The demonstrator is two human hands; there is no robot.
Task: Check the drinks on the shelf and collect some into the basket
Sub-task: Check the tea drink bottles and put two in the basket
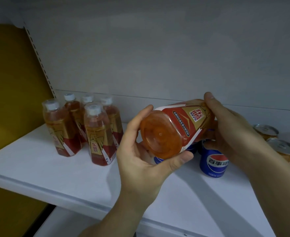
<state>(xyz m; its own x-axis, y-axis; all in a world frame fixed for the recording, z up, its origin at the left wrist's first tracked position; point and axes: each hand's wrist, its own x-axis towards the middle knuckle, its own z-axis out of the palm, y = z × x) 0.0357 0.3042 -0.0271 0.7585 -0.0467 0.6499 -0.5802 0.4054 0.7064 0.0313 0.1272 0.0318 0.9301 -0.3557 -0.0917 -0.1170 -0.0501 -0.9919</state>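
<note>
A clear plastic bottle of amber drink with a red-and-gold label [178,127] is held on its side above the white shelf [59,171], its round base turned toward the camera and its neck pointing away to the right. The left hand [140,156] cups the base end — fingers curled over the top, thumb pressed along the underside — while the right hand [226,127] wraps the neck end, hiding the cap. Five matching bottles with white caps [82,127] stand upright in a cluster at the left of the shelf, well apart from the hands. Directly beneath the held bottle stand blue cola cans [214,161]; gold-toned cans with silver tops [277,142] sit at the far right.
</note>
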